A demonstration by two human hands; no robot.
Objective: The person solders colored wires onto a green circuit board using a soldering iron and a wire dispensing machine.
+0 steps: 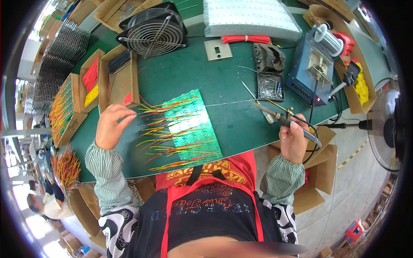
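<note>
A green circuit board panel [211,139] lies on the green work surface, with several rows of red and yellow wires [165,132] sticking out past its left side. My left hand [112,125] is raised beside the wire ends, thumb and fingertips brought together; whatever is between them, if anything, is too small to make out. In my right hand [293,139] is a soldering iron [303,129], its tip pointing left toward the board but well apart from it. A thin strand of solder [223,103] runs from the board toward the iron's tip.
A soldering station [306,79] with a solder spool [329,41] stands at the right. At the back are a black fan [155,32], a stack of white sheets [251,19] and red wires [246,39]. Cardboard trays [119,75] of wires line the left. A tweezers-like tool [248,91] lies near the iron.
</note>
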